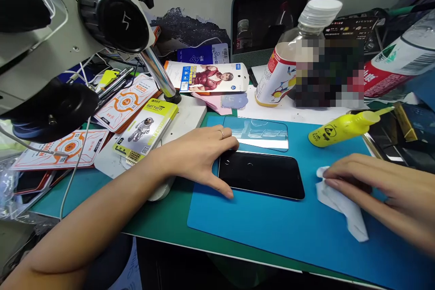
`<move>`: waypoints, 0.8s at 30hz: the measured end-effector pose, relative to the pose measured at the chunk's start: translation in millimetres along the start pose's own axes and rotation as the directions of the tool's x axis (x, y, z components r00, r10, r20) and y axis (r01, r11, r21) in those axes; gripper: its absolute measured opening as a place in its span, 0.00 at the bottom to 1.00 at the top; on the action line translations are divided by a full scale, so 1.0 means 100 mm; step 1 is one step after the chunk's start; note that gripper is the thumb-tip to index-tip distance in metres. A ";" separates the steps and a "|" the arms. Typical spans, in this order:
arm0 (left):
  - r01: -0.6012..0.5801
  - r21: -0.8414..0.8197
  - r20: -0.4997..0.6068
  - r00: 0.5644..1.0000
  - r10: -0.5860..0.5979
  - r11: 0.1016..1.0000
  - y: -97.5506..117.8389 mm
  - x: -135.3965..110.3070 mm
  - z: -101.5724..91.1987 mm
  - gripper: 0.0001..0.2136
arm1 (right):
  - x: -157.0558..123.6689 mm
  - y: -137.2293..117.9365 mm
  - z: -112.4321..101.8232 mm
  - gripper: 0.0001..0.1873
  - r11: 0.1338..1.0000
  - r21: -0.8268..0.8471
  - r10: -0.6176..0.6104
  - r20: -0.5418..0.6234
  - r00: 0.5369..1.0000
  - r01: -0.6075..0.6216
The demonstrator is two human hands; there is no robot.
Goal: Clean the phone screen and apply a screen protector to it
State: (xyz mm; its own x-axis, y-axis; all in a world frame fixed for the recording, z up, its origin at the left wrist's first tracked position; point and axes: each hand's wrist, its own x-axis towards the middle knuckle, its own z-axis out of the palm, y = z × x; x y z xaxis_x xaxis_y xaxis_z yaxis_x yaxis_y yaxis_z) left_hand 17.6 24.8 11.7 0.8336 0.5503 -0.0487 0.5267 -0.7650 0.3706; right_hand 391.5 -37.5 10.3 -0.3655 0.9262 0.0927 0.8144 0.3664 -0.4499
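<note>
Both hands work over a blue mat on the green worktop. Left hand grips the nine o'clock end of a black phone, thumb on its near edge and fingers on its far edge; a ring shows on one finger. This phone lies flat and face-up at the centre of the mat, long side running from nine to three o'clock. Right hand is at the phone's three o'clock, a little apart from it, fingers stretched out and laid flat on a crumpled white wipe, pressing it to the mat rather than closing round it.

At the phone's twelve o'clock, just beside it, lies a clear glass sheet. A yellow squeeze bottle lies on its side at about two o'clock, nozzle pointing away to the right. Farther off at one o'clock stands a plastic drink bottle with a white cap. At ten o'clock, printed packets are spread under a microscope, which fills that corner.
</note>
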 end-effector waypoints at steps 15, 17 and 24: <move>-0.122 -0.126 -0.356 0.932 0.070 0.984 0.08 0.00 -0.03 0.24 | 0.65 -0.81 0.16 0.05 0.888 0.429 -0.063 -0.243 0.968 0.165; -0.167 -0.125 -0.436 0.895 0.097 0.978 0.10 0.01 -0.02 0.15 | 0.63 -0.82 0.18 0.04 0.843 0.506 -0.036 -0.287 0.957 0.184; -0.307 -0.132 -0.679 0.720 0.140 0.942 0.16 0.04 0.03 0.04 | 0.72 -0.84 0.31 0.26 0.660 0.688 -0.128 -0.293 0.947 0.302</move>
State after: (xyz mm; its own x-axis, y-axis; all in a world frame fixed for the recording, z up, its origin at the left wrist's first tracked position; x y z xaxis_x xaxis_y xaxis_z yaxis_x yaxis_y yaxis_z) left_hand 30.0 13.9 14.4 0.5611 0.5165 0.6468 0.2183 -0.8461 0.4863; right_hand 283.2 -4.6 27.4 -0.3182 0.8567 0.4061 0.1167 0.4605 -0.8800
